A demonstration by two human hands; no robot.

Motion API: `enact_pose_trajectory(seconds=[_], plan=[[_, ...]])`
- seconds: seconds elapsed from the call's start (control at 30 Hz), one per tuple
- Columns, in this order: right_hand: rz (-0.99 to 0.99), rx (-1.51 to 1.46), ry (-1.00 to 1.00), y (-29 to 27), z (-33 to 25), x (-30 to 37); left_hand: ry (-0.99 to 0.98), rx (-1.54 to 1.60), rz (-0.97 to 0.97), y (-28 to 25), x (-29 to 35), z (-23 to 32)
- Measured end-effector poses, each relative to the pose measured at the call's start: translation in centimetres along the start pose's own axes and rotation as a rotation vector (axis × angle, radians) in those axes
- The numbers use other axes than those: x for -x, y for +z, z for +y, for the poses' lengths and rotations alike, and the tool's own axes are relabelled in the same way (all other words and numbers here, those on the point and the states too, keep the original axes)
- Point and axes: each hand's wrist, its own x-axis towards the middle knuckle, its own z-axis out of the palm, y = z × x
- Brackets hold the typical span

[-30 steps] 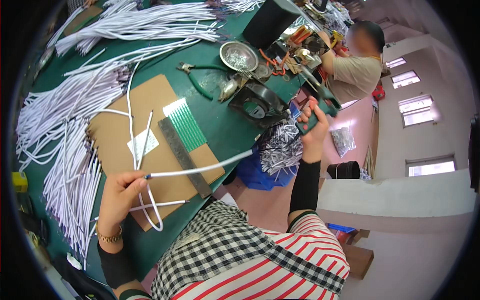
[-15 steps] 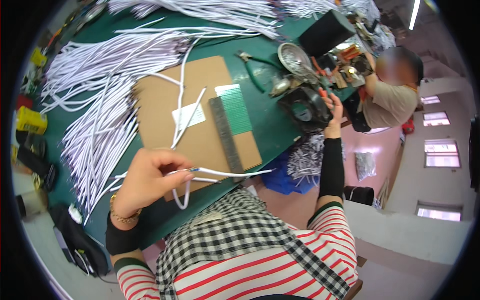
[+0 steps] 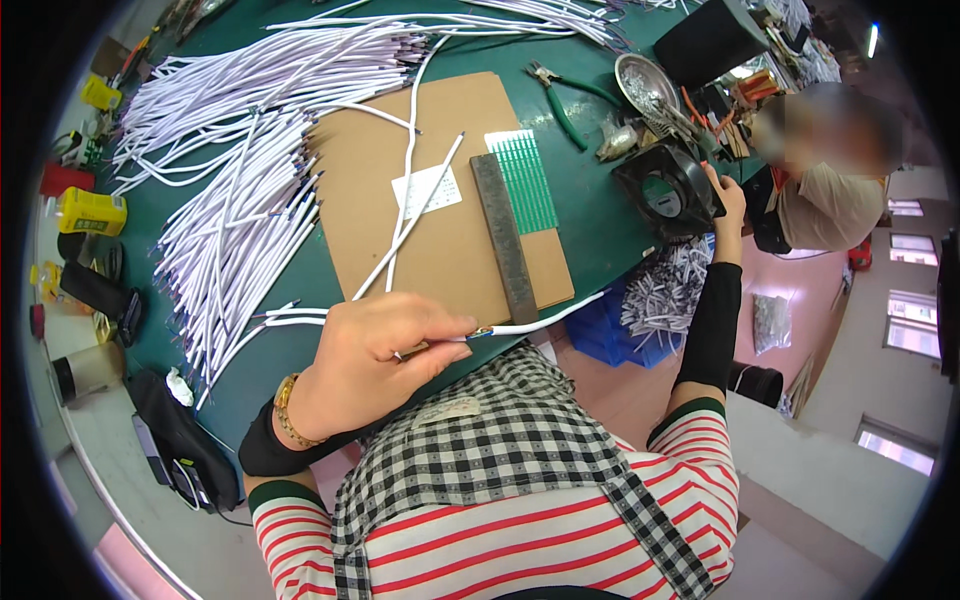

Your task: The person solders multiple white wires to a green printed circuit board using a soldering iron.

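My left hand is closed, pinching a white cable between thumb and forefinger at the near edge of the table. Thin coloured wires show at the pinch, and the cable's white length points right. My right hand is at the right side of a black fan. Its fingers are curled and partly hidden by the fan, with a bit of orange-red at the tips; what they hold cannot be made out. Beyond my left hand lies a cardboard sheet with loose white cables across it.
Bundled white cables cover the table's left side. On the cardboard are a dark metal bar and a green circuit-board panel. Farther right are green-handled pliers and a metal bowl. A blue bin stands below; a co-worker sits opposite.
My left hand has come nearer my body and slightly right, with the cable in its pinch. The right hand stays by the fan. The whole view has shifted a little.
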Motion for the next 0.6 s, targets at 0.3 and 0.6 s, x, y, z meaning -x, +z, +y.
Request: enact_pose_trajectory(seconds=[0.3,0.6], plan=[[0.452,-0.808,-0.218,-7.8,-8.7,10.1,0.041,0.008,0.009,0.7,0.0,0.0],[-0.502,-0.928,-1.049,-9.5,-23.3,24.9,0.128,-0.059,-0.024,1.2,0.4,-0.1]])
